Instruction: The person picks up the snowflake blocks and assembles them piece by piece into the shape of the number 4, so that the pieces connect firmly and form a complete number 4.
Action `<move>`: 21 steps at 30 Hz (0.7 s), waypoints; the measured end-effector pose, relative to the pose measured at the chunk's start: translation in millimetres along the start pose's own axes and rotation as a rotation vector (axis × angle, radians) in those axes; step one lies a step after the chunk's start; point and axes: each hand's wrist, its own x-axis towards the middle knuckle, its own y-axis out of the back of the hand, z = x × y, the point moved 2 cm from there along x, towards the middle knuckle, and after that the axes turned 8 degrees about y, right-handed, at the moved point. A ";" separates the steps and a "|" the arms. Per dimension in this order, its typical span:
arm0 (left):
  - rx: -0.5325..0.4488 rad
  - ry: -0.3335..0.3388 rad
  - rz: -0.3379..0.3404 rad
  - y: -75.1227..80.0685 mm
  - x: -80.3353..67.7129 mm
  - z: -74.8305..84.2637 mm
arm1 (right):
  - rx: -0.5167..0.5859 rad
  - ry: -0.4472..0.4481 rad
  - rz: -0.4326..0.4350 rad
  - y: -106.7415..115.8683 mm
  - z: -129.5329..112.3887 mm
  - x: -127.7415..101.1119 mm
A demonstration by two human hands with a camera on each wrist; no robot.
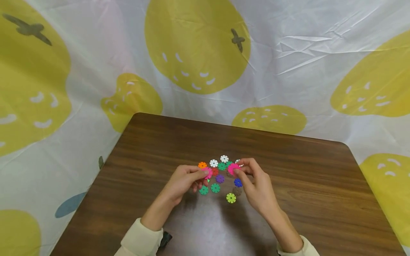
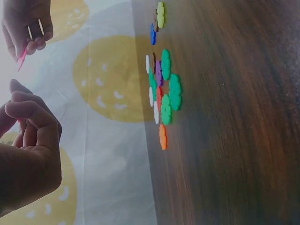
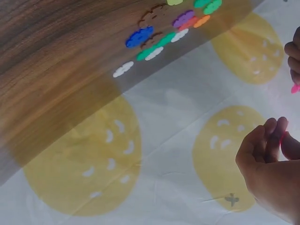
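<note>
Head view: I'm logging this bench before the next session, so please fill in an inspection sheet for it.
Surface: brown wood-grain table, rounded corners.
Job's things: two pink discs, one pink disc pinched at left, the other pink disc pinched at right, both lifted above the table.
Clutter: loose notched discs in white, green, orange, purple, blue, yellow-green, brown, lying flat between the hands.
Grips: left hand and right hand each pinch a disc.
Cables: nothing seen.
Surroundings: white sheet with yellow fruit prints.

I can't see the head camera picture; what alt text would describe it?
Two hands above a brown wooden table each pinch a pink disc: left hand, right hand. Small notched discs in many colours lie scattered between them; a white cloth with yellow fruit shapes hangs behind.
</note>
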 end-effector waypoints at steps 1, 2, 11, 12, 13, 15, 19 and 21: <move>0.002 -0.003 0.003 -0.5 -0.2 1.0 | -0.001 0.013 0.003 -0.5 -1.0 -0.1; 0.001 -0.004 0.006 -1.1 -0.5 1.9 | 0.003 0.026 0.007 -1.0 -1.9 -0.1; 0.009 -0.025 0.003 -5.6 -3.8 9.4 | -0.012 0.138 0.029 -4.3 -6.5 -1.5; 0.011 -0.029 0.003 -6.4 -4.2 10.5 | -0.018 0.152 0.031 -4.6 -6.7 -1.4; 0.015 -0.034 0.002 -7.2 -4.3 11.4 | -0.026 0.164 0.034 -5.1 -6.9 -1.5; 0.020 -0.040 0.001 -9.1 -4.5 13.4 | -0.044 0.183 0.042 -5.8 -7.4 -1.5; 0.028 -0.041 -0.009 -13.4 -4.8 17.5 | -0.073 0.200 0.051 -7.1 -8.8 -1.6; 0.027 -0.039 -0.017 -15.4 -5.0 19.3 | -0.082 0.207 0.052 -7.4 -9.7 -1.8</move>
